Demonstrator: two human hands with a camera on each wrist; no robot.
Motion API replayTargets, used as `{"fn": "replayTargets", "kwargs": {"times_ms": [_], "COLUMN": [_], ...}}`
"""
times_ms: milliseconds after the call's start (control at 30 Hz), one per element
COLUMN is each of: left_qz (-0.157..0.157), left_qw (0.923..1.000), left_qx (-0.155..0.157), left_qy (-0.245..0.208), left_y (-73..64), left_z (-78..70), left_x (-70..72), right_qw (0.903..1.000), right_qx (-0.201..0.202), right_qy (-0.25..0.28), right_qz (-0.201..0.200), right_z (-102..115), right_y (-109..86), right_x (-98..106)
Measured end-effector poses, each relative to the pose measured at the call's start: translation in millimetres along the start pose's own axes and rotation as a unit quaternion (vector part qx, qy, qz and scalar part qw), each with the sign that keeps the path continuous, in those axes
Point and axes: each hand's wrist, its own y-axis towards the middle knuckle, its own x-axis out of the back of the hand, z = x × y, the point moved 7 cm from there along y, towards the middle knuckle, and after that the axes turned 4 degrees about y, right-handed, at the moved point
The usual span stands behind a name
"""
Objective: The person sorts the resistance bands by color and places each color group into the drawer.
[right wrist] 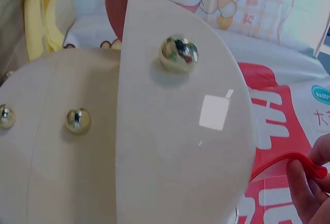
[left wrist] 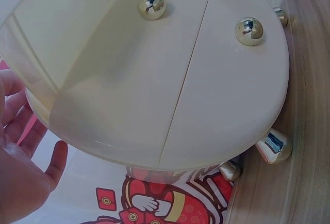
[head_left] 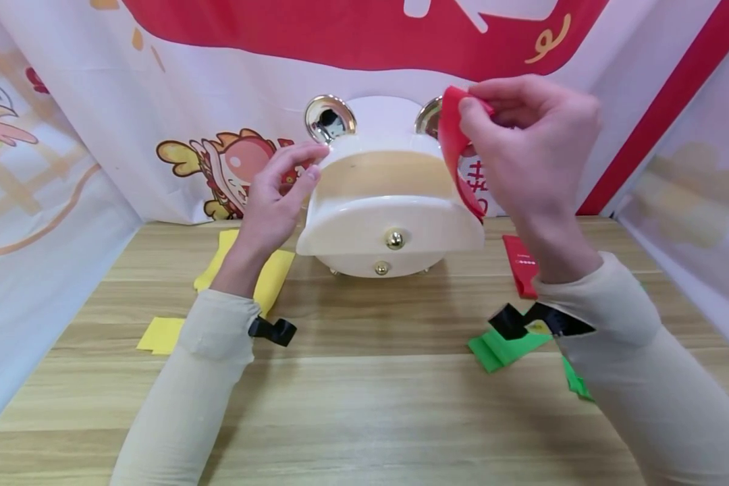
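Note:
A rounded white cabinet (head_left: 381, 263) with gold knobs stands at the back of the table. Its top front panel (head_left: 352, 226) juts forward, showing the pale interior (head_left: 389, 174) behind it. My right hand (head_left: 531, 128) pinches a red elastic band (head_left: 452, 131) between thumb and fingers. From there the band hangs in a curve down the cabinet's right side, its lower end by the panel's right corner. At the cabinet's upper left edge is my left hand (head_left: 279, 196), fingers loosely extended; in the left wrist view the fingers (left wrist: 20, 116) lie along the side.
Yellow bands (head_left: 273, 277) lie on the table at left. On the right are a folded red band (head_left: 521, 266) with printed marks and green bands (head_left: 504, 347). Two round gold ears (head_left: 330, 118) top the cabinet. A printed cloth (head_left: 249, 88) hangs close behind.

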Motion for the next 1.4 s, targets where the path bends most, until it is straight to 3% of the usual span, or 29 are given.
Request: {"fn": "replayTargets", "kwargs": {"times_ms": [200,367,700,1100,1400], "left_qz": [0.001,-0.002,-0.006,-0.001,-0.004], "left_qw": [1.0000,1.0000,0.9998,0.9999,1.0000], "left_qx": [-0.002,0.000,0.000,-0.005,-0.001], "left_qy": [-0.005,-0.009,-0.017,-0.010,-0.008], "left_y": [1.2,1.1,1.1,0.5,1.0], "left_z": [-0.7,-1.7,-2.9,-2.3,-0.7], "left_x": [-1.2,-1.2,-1.2,-0.3,-1.6], "right_qw": [0.9990,0.9958,0.9767,0.9652,0.9662], "right_qx": [0.006,0.008,-0.021,0.007,0.035], "right_qy": [0.023,-0.035,-0.119,-0.133,-0.105], "right_qz": [0.039,0.084,0.177,0.225,0.233], "right_z": [8,10,6,9,13], "right_y": [-5.4,-14.3,-27.3,-32.5,-36.0], "right_x": [-22,-41,-72,-82,-77]}}
